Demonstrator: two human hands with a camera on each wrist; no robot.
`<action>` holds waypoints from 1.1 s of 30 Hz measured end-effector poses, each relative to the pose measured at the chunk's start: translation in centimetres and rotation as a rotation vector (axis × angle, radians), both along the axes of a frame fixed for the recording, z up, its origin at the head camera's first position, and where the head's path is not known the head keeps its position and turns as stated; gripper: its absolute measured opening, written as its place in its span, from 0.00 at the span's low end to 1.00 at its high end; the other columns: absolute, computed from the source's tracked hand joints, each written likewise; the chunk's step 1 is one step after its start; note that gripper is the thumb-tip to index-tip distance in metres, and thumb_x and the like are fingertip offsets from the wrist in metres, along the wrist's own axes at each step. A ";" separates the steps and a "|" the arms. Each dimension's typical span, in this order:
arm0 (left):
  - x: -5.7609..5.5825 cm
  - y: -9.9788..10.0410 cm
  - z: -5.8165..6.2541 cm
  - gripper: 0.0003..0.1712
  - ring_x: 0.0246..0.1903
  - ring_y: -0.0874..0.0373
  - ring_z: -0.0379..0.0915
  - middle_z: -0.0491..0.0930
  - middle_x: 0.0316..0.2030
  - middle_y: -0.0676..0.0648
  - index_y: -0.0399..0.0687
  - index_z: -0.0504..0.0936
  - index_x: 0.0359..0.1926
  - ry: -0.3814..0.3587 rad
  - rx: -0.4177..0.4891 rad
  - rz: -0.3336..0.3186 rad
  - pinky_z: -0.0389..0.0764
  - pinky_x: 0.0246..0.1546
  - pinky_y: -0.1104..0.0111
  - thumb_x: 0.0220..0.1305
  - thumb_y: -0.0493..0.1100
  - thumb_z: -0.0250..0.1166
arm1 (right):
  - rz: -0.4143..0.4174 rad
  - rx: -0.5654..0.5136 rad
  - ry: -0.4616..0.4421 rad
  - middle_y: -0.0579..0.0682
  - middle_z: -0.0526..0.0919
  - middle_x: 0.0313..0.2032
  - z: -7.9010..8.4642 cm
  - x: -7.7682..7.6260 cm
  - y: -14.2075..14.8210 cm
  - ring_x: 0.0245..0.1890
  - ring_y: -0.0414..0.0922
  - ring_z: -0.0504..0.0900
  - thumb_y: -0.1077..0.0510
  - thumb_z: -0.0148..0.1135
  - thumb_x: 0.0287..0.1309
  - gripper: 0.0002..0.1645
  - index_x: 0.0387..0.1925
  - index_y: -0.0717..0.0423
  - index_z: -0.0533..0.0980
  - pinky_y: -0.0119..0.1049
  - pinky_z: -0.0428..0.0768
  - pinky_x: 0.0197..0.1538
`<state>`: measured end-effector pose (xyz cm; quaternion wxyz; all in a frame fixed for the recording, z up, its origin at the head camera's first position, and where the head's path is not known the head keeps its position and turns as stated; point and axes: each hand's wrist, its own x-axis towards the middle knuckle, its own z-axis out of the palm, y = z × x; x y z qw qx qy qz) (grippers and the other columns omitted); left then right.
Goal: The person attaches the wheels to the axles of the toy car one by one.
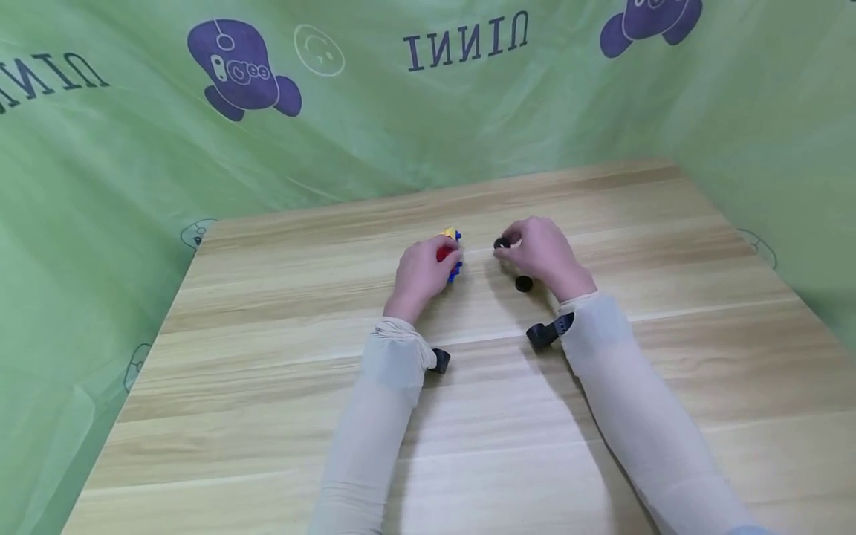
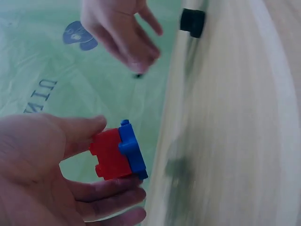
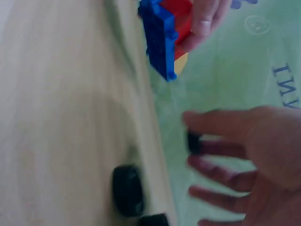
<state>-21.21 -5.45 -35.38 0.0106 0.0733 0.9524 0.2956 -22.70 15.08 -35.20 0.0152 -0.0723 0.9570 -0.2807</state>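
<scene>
My left hand (image 1: 421, 271) grips a small toy vehicle built of red, blue and yellow blocks. In the left wrist view, its red block (image 2: 112, 154) lies between thumb and fingers. The blue base (image 2: 133, 150) with small side pegs faces away from that palm. To the right, my right hand (image 1: 545, 253) pinches a small black wheel (image 1: 501, 243) between thumb and fingertips, held above the table and apart from the vehicle. A second black wheel (image 1: 524, 284) sits on the table below the right hand. A yellow part (image 3: 181, 62) shows behind the blue base.
The wooden table (image 1: 267, 371) stretches around both arms. At its foot in the right wrist view, another black piece (image 3: 154, 220) is partly cut off by the frame. A green printed curtain (image 1: 374, 126) hangs behind and beside the table. Black cameras (image 1: 548, 332) are strapped at the wrists.
</scene>
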 end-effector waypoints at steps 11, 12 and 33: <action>0.2 0.2 0.8 0.15 0.52 0.46 0.79 0.79 0.55 0.36 0.52 0.80 0.57 -0.198 0.569 0.027 0.85 0.50 0.54 0.72 0.36 0.61 | -0.055 -0.400 0.265 0.60 0.86 0.50 1.6 0.9 -1.3 0.55 0.55 0.81 0.50 0.76 0.55 0.26 0.50 0.62 0.82 0.51 0.75 0.64; 0.3 0.3 0.9 0.16 0.52 0.46 0.79 0.79 0.55 0.36 0.52 0.79 0.57 -0.203 0.613 0.018 0.86 0.49 0.53 0.71 0.35 0.61 | -0.057 -0.420 0.284 0.60 0.86 0.49 1.6 1.0 -1.3 0.54 0.55 0.82 0.51 0.77 0.55 0.26 0.50 0.63 0.82 0.51 0.76 0.63; 1.6 1.9 2.0 0.21 0.45 0.46 0.79 0.78 0.52 0.32 0.49 0.74 0.57 -0.230 0.810 -0.050 0.82 0.51 0.41 0.69 0.26 0.59 | -0.102 -0.567 0.380 0.56 0.89 0.43 1.8 1.5 -1.7 0.41 0.46 0.84 0.53 0.78 0.52 0.23 0.47 0.60 0.84 0.29 0.79 0.45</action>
